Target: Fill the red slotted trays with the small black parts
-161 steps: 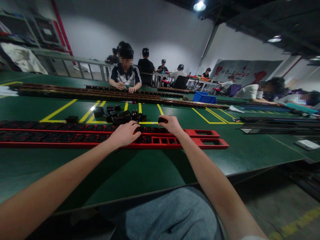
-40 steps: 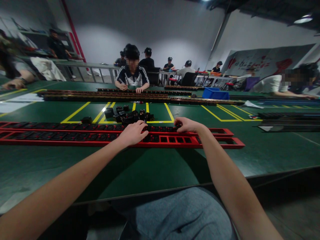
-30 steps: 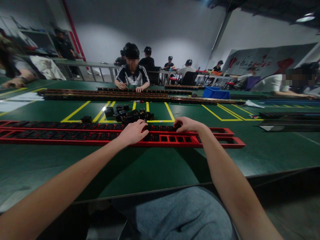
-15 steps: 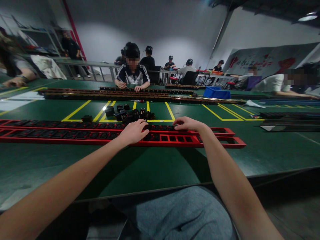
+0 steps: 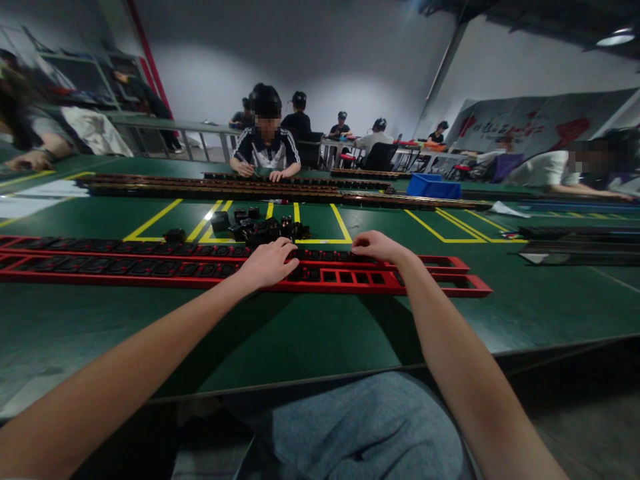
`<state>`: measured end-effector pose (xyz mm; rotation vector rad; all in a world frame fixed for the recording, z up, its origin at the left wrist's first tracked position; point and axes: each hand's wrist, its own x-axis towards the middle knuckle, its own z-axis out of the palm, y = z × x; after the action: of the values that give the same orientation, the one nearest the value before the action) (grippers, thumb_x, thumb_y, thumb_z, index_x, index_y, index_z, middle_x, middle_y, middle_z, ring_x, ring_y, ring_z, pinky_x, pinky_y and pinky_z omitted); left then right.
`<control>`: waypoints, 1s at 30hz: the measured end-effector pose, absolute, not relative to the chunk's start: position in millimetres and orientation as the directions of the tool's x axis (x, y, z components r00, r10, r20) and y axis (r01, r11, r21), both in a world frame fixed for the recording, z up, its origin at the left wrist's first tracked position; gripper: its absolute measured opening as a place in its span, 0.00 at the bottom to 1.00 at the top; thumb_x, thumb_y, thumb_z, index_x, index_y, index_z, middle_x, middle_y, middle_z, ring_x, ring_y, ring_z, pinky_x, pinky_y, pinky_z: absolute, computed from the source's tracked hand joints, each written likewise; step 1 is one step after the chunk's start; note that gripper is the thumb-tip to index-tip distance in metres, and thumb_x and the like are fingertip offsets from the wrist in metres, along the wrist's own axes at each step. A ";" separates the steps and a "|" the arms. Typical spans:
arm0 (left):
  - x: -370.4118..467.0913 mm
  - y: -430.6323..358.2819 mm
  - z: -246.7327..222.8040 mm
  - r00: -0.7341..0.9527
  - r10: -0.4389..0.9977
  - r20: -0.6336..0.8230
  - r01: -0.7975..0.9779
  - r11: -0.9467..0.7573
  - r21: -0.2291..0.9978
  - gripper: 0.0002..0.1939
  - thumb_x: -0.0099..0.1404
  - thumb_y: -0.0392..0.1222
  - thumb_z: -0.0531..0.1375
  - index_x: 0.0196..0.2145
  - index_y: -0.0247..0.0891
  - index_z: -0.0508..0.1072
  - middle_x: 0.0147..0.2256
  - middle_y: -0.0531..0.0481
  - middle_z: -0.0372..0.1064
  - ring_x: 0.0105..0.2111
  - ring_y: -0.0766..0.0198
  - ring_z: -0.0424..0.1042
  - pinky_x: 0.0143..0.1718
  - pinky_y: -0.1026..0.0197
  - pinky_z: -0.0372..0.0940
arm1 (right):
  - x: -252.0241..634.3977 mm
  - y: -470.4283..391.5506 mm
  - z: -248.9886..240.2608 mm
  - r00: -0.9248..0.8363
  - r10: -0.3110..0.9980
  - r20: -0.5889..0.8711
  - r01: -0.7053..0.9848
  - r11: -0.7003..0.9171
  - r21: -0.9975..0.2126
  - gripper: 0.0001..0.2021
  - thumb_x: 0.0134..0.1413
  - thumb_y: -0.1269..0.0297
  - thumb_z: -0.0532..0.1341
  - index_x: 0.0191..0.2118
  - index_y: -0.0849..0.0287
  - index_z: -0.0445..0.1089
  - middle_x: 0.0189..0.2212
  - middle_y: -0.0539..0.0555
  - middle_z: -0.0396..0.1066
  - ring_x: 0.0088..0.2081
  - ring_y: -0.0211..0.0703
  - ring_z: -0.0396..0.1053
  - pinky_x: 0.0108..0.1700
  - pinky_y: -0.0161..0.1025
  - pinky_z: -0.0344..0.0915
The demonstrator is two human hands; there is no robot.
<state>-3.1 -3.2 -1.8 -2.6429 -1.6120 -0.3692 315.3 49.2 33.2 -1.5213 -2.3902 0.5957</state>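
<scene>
Since a moment ago, the right hand (image 5: 380, 247) has shifted slightly up and rightward. Left to right: one block (image 5: 175, 235) lies left of the pile (image 5: 250, 230), which sits just beyond the left hand (image 5: 270, 262). That hand rests over both red frames, the rear (image 5: 450, 270) and front (image 5: 320, 287), thumb and fingers apart. Empty slots (image 5: 346, 277) lie right of it. At the rear frame, the right hand's fingers curl toward its thumb; whether they grip anything, I cannot tell.
</scene>
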 end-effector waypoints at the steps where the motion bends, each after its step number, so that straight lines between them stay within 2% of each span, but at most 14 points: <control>1: -3.1 -3.4 -1.7 0.438 0.873 0.214 0.879 -0.466 0.101 0.27 0.73 0.53 0.46 0.60 0.36 0.67 0.63 0.41 0.61 0.55 0.49 0.70 0.59 0.48 0.62 | 315.8 49.8 32.9 -0.430 0.903 -0.014 0.807 0.378 -0.453 0.11 0.54 0.58 0.61 0.36 0.59 0.75 0.35 0.56 0.76 0.36 0.46 0.72 0.40 0.42 0.65; 6: -3.2 -3.0 -1.5 0.435 0.878 0.200 0.881 -0.461 0.109 0.27 0.72 0.54 0.46 0.60 0.37 0.68 0.63 0.42 0.60 0.56 0.50 0.69 0.60 0.49 0.61 | 317.3 50.8 33.2 -0.437 0.898 -0.045 0.816 0.375 -0.440 0.11 0.53 0.59 0.62 0.38 0.60 0.75 0.37 0.57 0.77 0.39 0.47 0.72 0.44 0.42 0.66; 16: -3.7 -5.1 0.7 0.433 0.881 0.189 0.882 -0.458 0.112 0.26 0.72 0.53 0.46 0.60 0.38 0.68 0.64 0.42 0.60 0.56 0.50 0.68 0.60 0.48 0.61 | 320.1 53.5 28.8 -0.422 0.897 -0.134 0.800 0.299 -0.521 0.11 0.55 0.60 0.62 0.42 0.59 0.75 0.42 0.56 0.77 0.44 0.47 0.73 0.50 0.42 0.67; 20: -4.2 -4.6 -0.8 0.434 0.879 0.196 0.881 -0.460 0.109 0.26 0.72 0.53 0.46 0.59 0.38 0.68 0.63 0.42 0.60 0.56 0.50 0.69 0.60 0.49 0.61 | 318.9 54.7 23.9 -0.400 0.908 -0.125 0.827 0.299 -0.476 0.13 0.57 0.54 0.61 0.40 0.58 0.76 0.40 0.56 0.77 0.42 0.47 0.72 0.46 0.42 0.66; 24: -3.2 -5.9 0.5 0.440 0.875 0.203 0.881 -0.464 0.090 0.27 0.73 0.53 0.46 0.59 0.36 0.68 0.63 0.41 0.61 0.56 0.50 0.69 0.60 0.50 0.61 | 314.0 53.5 20.5 -0.373 0.923 -0.098 0.856 0.301 -0.421 0.21 0.58 0.45 0.59 0.36 0.59 0.75 0.36 0.57 0.76 0.37 0.48 0.71 0.40 0.42 0.64; 30: -2.7 -6.3 2.0 0.440 0.876 0.195 0.882 -0.463 0.091 0.26 0.73 0.53 0.46 0.59 0.36 0.68 0.63 0.41 0.61 0.55 0.50 0.69 0.60 0.49 0.61 | 310.6 53.2 20.7 -0.340 0.934 -0.111 0.857 0.259 -0.446 0.20 0.55 0.44 0.61 0.32 0.59 0.73 0.32 0.55 0.75 0.34 0.46 0.70 0.36 0.41 0.62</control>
<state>-2.7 -6.3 2.0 -2.6455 -1.6145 -0.3353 310.6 53.2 20.7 -1.6905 -2.3482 0.6536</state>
